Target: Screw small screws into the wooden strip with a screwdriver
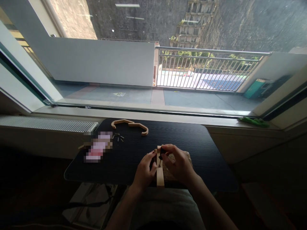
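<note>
A pale wooden strip stands lengthwise at the table's near edge. My left hand is closed on its left side, thumb and fingers pressed against the wood; something dark shows between them. Over the strip, my right hand pinches the black handle of a small screwdriver. Its metal shaft slants down to the strip, where the tip meets what looks like a screw. Partly hidden beneath my right hand is a brown, rough-textured block, beside the strip.
Two curved wooden pieces lie at the back of the black table. Several loose screws are scattered near a blurred pink packet on the left. Behind the table runs a windowsill with a green cloth; a radiator stands left.
</note>
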A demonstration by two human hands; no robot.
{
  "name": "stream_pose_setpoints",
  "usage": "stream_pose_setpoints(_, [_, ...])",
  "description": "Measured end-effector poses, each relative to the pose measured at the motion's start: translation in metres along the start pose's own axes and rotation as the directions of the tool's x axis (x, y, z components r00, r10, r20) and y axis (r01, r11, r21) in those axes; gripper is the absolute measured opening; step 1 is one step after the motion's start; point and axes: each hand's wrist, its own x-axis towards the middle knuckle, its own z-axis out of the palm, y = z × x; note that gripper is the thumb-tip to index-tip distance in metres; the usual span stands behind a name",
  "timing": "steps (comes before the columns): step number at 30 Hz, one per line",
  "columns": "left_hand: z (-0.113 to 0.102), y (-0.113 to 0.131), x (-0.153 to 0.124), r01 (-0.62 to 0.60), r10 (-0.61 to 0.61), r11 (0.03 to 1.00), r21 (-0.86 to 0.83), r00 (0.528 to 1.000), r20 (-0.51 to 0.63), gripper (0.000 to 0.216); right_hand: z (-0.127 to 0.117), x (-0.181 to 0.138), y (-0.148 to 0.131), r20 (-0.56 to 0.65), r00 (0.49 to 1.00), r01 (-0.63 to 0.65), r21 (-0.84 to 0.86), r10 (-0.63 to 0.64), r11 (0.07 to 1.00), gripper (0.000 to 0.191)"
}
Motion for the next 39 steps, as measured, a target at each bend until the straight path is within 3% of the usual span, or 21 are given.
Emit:
stream_pose_setpoints(13, [0.001, -0.002, 0.001, 0.006, -0.006, 1.000, 0.007, 1.000, -0.007, 0.043, -0.003, -0.003, 0.000, -0.036, 0.998, 0.046, 0.004, -0.046, 0.999, 0.025])
stream_pose_setpoints(31, [0.000, 0.000, 0.000, 0.009, -0.010, 1.000, 0.027, 1.000, 0.018, 0.042, 0.005, 0.000, 0.005, -0.049, 0.998, -0.036, 0.001, 0.036, 0.999, 0.018])
stream_pose_setpoints(39, [0.001, 0.000, 0.000, -0.001, 0.001, 1.000, 0.008, 1.000, -0.003, 0.044, 0.007, -0.001, -0.001, -0.029, 0.999, -0.018, 0.058, 0.020, 0.998, 0.033])
